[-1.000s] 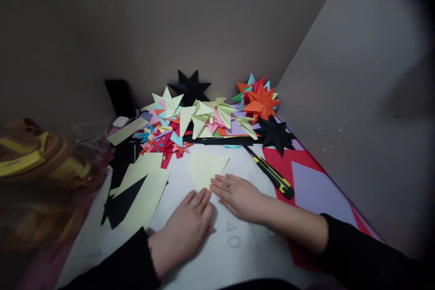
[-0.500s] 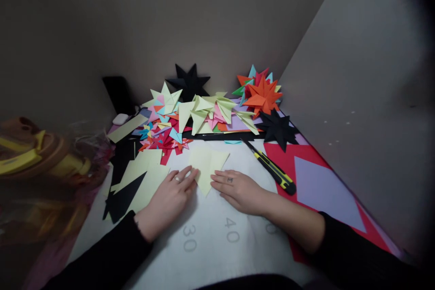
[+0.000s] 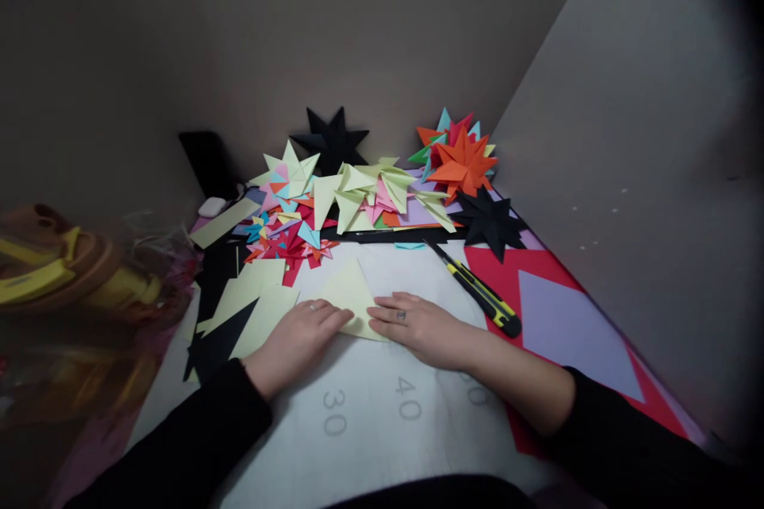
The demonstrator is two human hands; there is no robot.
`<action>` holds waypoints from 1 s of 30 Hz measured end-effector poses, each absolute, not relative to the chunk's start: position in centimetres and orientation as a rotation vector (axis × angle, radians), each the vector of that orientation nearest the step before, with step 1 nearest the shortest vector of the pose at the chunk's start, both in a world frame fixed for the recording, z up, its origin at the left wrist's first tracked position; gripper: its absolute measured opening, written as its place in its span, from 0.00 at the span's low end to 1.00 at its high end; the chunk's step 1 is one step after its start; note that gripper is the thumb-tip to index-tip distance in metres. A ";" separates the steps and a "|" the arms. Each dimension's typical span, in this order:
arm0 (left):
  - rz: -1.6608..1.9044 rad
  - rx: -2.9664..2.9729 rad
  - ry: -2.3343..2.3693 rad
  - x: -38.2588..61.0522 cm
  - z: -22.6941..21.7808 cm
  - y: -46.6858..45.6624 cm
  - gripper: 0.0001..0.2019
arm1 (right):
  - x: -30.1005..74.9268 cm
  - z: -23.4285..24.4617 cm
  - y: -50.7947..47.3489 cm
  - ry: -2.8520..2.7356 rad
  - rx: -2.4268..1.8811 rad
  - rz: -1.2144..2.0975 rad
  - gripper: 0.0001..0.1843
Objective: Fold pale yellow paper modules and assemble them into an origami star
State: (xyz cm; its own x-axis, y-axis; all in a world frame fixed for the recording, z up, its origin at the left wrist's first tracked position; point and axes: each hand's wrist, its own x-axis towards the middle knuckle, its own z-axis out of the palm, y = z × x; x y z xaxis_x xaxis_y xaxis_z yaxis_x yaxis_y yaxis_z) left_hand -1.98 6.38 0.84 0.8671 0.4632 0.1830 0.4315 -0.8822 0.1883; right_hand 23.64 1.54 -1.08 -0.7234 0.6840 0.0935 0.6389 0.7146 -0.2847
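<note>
Head view: both hands lie flat on a folded pale-yellow paper (image 3: 352, 294) in the middle of the white mat (image 3: 370, 429), which bears printed numbers. The left hand (image 3: 298, 332) has its fingers stretched out over the paper's left edge. The right hand (image 3: 418, 324) presses its fingertips on the right edge. Neither hand grips anything; both are spread and bearing down. The paper shows as a triangle with its point away from the person, though whether it is one layer or several is hard to tell from here.

By the look of it, the step in hand is flattening a crease. A further fold would call for one hand to pin the paper while the other lifts a corner, with the edges matched before pressing.

Just right of the right hand lies a yellow-and-black cutter (image 3: 477, 294), partly on a red sheet (image 3: 501, 274). Loose yellow and black sheets (image 3: 251, 310) sit left of the left hand, and a heap of folded stars (image 3: 334, 203) lies beyond.
</note>
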 end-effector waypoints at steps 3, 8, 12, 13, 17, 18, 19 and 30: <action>0.374 2.784 0.754 -2.2 1.0 7.0 0.10 | 23.8 -1.1 1.5 -2.744 -1.032 0.358 0.22; 0.329 2.637 0.828 -2.2 1.8 6.9 0.10 | 23.6 -1.0 1.6 -2.735 -1.049 0.294 0.21; 0.314 2.390 0.945 -2.1 1.9 6.8 0.11 | 23.9 -0.7 1.5 -2.744 -0.969 0.337 0.21; 0.303 2.341 0.965 -2.0 1.9 6.9 0.11 | 24.1 -0.6 1.4 -2.742 -0.955 0.342 0.21; 0.304 2.250 1.110 -1.3 1.8 6.9 0.13 | 24.4 -0.2 1.0 -2.694 -0.930 0.315 0.18; 0.308 2.254 1.157 -1.2 1.8 6.9 0.13 | 24.4 -0.1 0.9 -2.684 -0.925 0.304 0.17; 0.309 2.263 1.200 -1.0 1.7 6.9 0.13 | 24.4 0.0 0.8 -2.678 -0.919 0.297 0.17; 0.356 2.303 1.350 -0.2 1.5 7.0 0.12 | 23.5 -0.3 0.6 -2.663 -0.972 0.218 0.19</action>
State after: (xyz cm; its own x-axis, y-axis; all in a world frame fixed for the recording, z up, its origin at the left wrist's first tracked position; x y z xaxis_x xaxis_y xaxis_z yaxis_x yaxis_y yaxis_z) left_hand -0.22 6.96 1.47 0.4890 0.8723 -0.0023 0.7576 -0.4234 0.4967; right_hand 23.51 0.64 -0.33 -0.7270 0.6490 0.2244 0.6039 0.7598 -0.2409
